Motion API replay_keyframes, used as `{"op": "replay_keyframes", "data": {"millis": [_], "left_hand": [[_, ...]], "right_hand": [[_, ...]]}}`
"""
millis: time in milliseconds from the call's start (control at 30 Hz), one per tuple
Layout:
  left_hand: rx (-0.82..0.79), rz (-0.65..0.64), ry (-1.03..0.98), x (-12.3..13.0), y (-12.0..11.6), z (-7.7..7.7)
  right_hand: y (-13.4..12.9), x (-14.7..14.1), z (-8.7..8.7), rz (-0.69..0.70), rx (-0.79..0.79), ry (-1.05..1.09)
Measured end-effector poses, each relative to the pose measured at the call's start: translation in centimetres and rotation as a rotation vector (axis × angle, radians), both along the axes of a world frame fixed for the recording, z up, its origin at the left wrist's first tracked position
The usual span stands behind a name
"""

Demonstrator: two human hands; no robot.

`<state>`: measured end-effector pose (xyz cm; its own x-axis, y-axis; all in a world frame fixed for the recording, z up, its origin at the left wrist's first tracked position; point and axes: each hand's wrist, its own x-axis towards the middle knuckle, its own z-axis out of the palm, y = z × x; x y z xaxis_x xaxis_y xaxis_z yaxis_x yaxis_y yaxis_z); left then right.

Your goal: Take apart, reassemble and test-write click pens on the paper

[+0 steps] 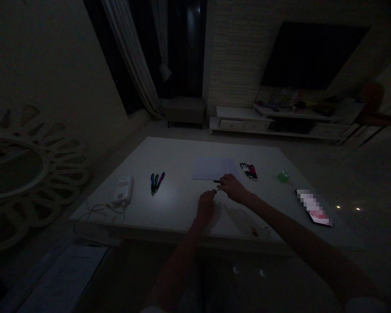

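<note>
**Q:** What's the scene?

**A:** Two bare arms reach across a white table (182, 156) in a dim living room, hands meeting near its middle.

**Q:** What are the hands doing?

**A:** The right hand (233, 188) is curled, its fingers (228, 180) closed on a dark pen (216, 181) that juts out just below a sheet of paper (213, 168). The left hand (206, 205) sits just beside it, fingers bunched toward a thin pale sliver (217, 189) between the hands. In this gloom, nobody could say whether the left hand is gripping that sliver.

**Q:** What else is on the table?

**A:** Three pens (157, 183) lie left of the paper, and a bunch of red-and-black pens (249, 172) lies right of it. Farther right are a small green object (283, 176) and a blurred pink-and-white item (313, 208). A white box (124, 190) with a cord (97, 211) sits at the left edge.

**Q:** And beyond?

**A:** A television (313, 56) hangs above a low cabinet (244, 124), beside a curtain (130, 56) and a stool (184, 111).
</note>
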<state>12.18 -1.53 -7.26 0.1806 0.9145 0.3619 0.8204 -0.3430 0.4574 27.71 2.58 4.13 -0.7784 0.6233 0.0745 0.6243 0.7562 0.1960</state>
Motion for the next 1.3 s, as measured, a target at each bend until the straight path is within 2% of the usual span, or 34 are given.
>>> {"op": "replay_keyframes", "data": {"millis": [100,167,300,367,467,567,667,767,833,967,1067,1300], "left_hand": [[0.035,-0.034,0.024,0.1,-0.3,0.0],[0.062,-0.028,-0.029,0.1,-0.3,-0.1],[0.019,0.07,-0.184,-0.1,0.0,-0.1],[-0.008,0.149,-0.246,-0.2,0.2,0.0],[-0.014,0.215,-0.317,-0.2,0.3,0.0],[-0.006,0.222,-0.335,-0.2,0.3,0.0],[0.008,0.204,-0.304,-0.1,0.3,0.1],[0.009,0.187,-0.265,-0.1,0.2,0.1],[0.019,0.181,-0.245,-0.1,0.2,0.1],[0.03,0.134,-0.177,0.0,0.3,0.0],[0.007,0.098,-0.079,0.1,0.2,-0.1],[0.016,0.043,0.099,0.1,-0.2,0.3]], "right_hand": [[0.1,-0.8,-0.4,-0.002,-0.085,0.087],[0.2,-1.1,-0.7,-0.002,-0.133,0.186],[1.0,0.0,-2.0,-0.033,-0.21,0.442],[1.4,1.2,-3.4,-0.169,-0.207,0.579],[1.8,2.4,-6.7,-0.455,-0.224,0.674],[1.7,2.2,-9.9,-0.547,-0.271,0.67],[1.7,1.0,-11.5,-0.572,-0.228,0.711],[1.8,0.2,-11.5,-0.57,-0.223,0.755],[1.8,0.2,-11.0,-0.58,-0.276,0.816],[1.3,0.9,-9.5,-0.571,-0.486,1.092],[0.6,1.7,-8.1,-0.504,-0.556,1.272],[-0.6,3.0,-5.5,-0.44,-0.566,1.231]]}}
